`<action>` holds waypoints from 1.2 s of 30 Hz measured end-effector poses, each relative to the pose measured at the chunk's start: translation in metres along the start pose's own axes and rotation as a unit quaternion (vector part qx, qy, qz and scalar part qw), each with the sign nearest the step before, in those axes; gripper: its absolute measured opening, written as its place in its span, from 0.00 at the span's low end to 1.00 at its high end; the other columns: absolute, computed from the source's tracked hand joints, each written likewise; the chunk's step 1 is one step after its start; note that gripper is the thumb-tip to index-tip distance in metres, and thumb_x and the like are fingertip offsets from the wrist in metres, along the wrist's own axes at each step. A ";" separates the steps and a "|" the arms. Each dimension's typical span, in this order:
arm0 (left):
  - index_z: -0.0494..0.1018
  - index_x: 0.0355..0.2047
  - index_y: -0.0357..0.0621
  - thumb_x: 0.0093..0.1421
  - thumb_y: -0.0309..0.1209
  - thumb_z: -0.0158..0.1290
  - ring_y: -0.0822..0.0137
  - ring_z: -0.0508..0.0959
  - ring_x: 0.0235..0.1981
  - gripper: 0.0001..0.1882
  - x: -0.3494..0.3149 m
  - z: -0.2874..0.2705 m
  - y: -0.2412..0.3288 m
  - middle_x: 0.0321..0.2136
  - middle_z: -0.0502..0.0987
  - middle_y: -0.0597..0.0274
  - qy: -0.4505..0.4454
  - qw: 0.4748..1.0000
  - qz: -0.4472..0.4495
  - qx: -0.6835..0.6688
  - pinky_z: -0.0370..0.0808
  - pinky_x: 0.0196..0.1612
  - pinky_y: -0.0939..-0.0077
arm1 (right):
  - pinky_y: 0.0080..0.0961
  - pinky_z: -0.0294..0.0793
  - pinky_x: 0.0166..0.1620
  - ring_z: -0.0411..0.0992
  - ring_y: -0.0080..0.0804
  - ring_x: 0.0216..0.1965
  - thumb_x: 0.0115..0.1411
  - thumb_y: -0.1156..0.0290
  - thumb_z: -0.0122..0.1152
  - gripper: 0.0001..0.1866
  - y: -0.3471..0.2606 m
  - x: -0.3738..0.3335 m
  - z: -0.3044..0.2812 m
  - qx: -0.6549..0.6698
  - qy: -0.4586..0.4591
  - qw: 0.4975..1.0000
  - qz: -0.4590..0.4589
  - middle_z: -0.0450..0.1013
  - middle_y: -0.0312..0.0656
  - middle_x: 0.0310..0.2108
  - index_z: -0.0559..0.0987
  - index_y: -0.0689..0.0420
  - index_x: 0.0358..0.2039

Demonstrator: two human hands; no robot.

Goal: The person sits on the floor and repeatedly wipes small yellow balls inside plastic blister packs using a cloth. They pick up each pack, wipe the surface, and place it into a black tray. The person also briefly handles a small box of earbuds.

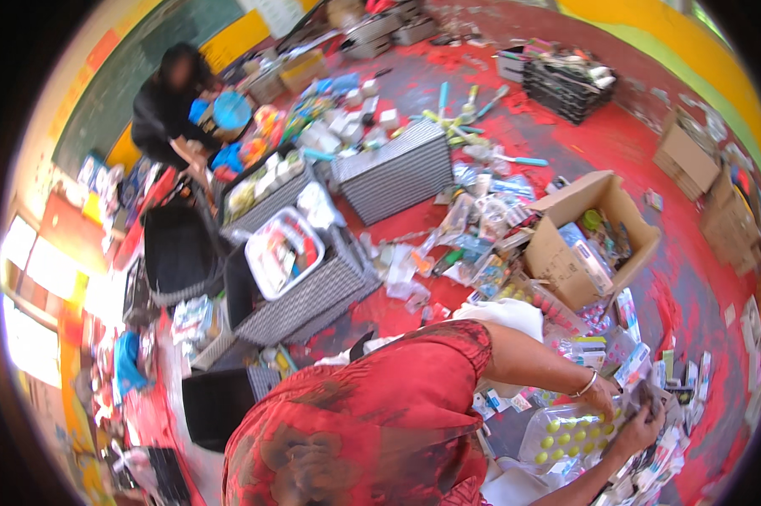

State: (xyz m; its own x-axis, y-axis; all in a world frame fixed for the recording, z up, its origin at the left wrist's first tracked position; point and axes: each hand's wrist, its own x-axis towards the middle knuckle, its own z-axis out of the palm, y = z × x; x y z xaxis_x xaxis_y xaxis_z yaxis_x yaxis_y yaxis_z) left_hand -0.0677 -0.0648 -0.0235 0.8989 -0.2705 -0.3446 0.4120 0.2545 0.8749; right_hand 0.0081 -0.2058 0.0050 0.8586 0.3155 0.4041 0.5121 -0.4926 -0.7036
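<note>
My arms reach to the lower right from a red patterned garment. My left hand [600, 396], with a pale bracelet at its wrist, bends its fingers down at the far edge of a clear plastic tray [528, 438]. What those fingers hold is hidden. Several round yellow-green pieces [567, 437] sit in rows in the tray. Just right of the tray, my right hand [640, 432] is closed on a crumpled grey piece of soft material [653, 401]. Small boxes and packets [633, 367] lie around both hands.
An open cardboard box [566, 266] of mixed goods stands beyond my arms. Grey woven baskets [397, 173] and a white tub [286, 253] stand left of it. Loose goods cover much of the red-stained floor. Another person [165, 110] in black bends at the far left, holding something blue.
</note>
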 end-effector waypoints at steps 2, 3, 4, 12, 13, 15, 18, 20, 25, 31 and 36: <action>0.67 0.46 0.38 0.43 0.30 0.57 0.60 0.71 0.43 0.28 -0.001 -0.002 -0.002 0.42 0.72 0.55 0.005 0.998 0.003 -0.064 0.69 0.44 0.63 | 0.31 0.67 0.42 0.70 0.43 0.38 0.56 0.66 0.53 0.17 0.021 0.008 -0.016 -0.166 0.007 0.986 0.028 0.72 0.51 0.38 0.72 0.65 0.42; 0.67 0.45 0.34 0.43 0.30 0.58 0.57 0.72 0.41 0.27 0.000 -0.003 -0.002 0.41 0.73 0.52 0.005 0.992 0.011 -0.124 0.70 0.42 0.61 | 0.31 0.66 0.44 0.70 0.44 0.40 0.55 0.62 0.53 0.19 0.030 0.010 -0.022 -0.159 -0.012 0.983 0.096 0.72 0.51 0.38 0.73 0.66 0.41; 0.68 0.46 0.39 0.43 0.27 0.55 0.60 0.72 0.41 0.25 0.001 -0.006 -0.002 0.40 0.72 0.56 0.045 0.994 -0.016 -0.094 0.69 0.44 0.63 | 0.32 0.67 0.44 0.70 0.44 0.40 0.55 0.62 0.53 0.20 0.037 0.011 -0.024 -0.189 -0.026 0.979 0.068 0.72 0.50 0.39 0.73 0.65 0.42; 0.72 0.38 0.37 0.40 0.32 0.58 0.63 0.74 0.33 0.22 -0.005 -0.019 -0.014 0.32 0.75 0.56 0.093 0.978 0.026 0.185 0.71 0.35 0.66 | 0.27 0.68 0.41 0.71 0.35 0.37 0.56 0.69 0.54 0.14 0.020 -0.008 0.015 0.001 -0.086 0.988 -0.125 0.73 0.49 0.37 0.73 0.65 0.40; 0.73 0.38 0.37 0.40 0.32 0.59 0.63 0.75 0.33 0.22 -0.009 -0.017 -0.013 0.32 0.75 0.56 0.099 0.968 0.048 0.226 0.71 0.35 0.67 | 0.28 0.68 0.41 0.71 0.36 0.37 0.56 0.68 0.54 0.15 0.014 -0.009 0.013 -0.013 -0.073 0.994 -0.087 0.73 0.49 0.37 0.73 0.65 0.40; 0.73 0.37 0.37 0.40 0.33 0.59 0.63 0.75 0.32 0.22 -0.013 -0.015 0.000 0.31 0.75 0.56 0.104 0.952 0.086 0.276 0.71 0.34 0.67 | 0.29 0.68 0.41 0.71 0.37 0.36 0.56 0.67 0.54 0.15 0.003 -0.007 0.000 -0.042 -0.044 0.998 -0.006 0.73 0.49 0.35 0.73 0.65 0.39; 0.74 0.36 0.38 0.41 0.34 0.59 0.64 0.75 0.32 0.20 -0.022 -0.014 0.022 0.31 0.75 0.56 0.071 0.966 0.047 0.245 0.71 0.34 0.67 | 0.35 0.66 0.46 0.70 0.38 0.42 0.51 0.58 0.56 0.24 -0.011 -0.007 -0.021 -0.160 -0.026 0.983 0.087 0.71 0.49 0.41 0.72 0.58 0.45; 0.72 0.41 0.36 0.39 0.41 0.61 0.57 0.74 0.38 0.30 -0.026 -0.016 0.031 0.36 0.74 0.51 0.032 0.980 0.021 0.196 0.71 0.37 0.62 | 0.37 0.66 0.45 0.70 0.36 0.41 0.45 0.57 0.60 0.25 -0.019 -0.010 -0.027 -0.045 0.031 0.992 0.116 0.73 0.49 0.39 0.73 0.53 0.45; 0.74 0.39 0.38 0.41 0.38 0.61 0.60 0.74 0.36 0.24 -0.023 -0.021 0.021 0.35 0.75 0.53 -0.004 0.972 0.037 0.232 0.71 0.37 0.65 | 0.37 0.66 0.46 0.69 0.37 0.42 0.47 0.57 0.59 0.26 -0.034 -0.015 -0.022 0.037 -0.049 0.993 0.104 0.71 0.49 0.41 0.72 0.54 0.46; 0.72 0.41 0.34 0.39 0.47 0.60 0.55 0.73 0.42 0.33 0.010 -0.023 0.032 0.40 0.73 0.47 -0.004 0.941 -0.039 0.337 0.70 0.43 0.65 | 0.37 0.65 0.47 0.68 0.38 0.44 0.48 0.56 0.57 0.27 -0.034 -0.009 -0.030 0.075 -0.059 0.985 0.140 0.70 0.49 0.43 0.70 0.55 0.47; 0.73 0.41 0.41 0.39 0.46 0.60 0.55 0.70 0.46 0.30 0.021 -0.015 0.026 0.40 0.73 0.48 -0.111 0.882 0.031 0.456 0.65 0.47 0.65 | 0.37 0.64 0.48 0.67 0.38 0.45 0.50 0.56 0.56 0.27 -0.034 -0.008 -0.034 0.108 -0.057 0.977 0.176 0.69 0.48 0.44 0.69 0.56 0.48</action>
State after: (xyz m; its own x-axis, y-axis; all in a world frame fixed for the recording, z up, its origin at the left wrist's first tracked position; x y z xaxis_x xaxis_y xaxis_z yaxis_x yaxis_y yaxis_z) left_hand -0.0358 -0.0503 -0.0129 0.8228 -0.4828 -0.3000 -0.0192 -0.5511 0.8342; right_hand -0.0155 -0.2197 0.0453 0.9662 0.2516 0.0551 0.1577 -0.4085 -0.8990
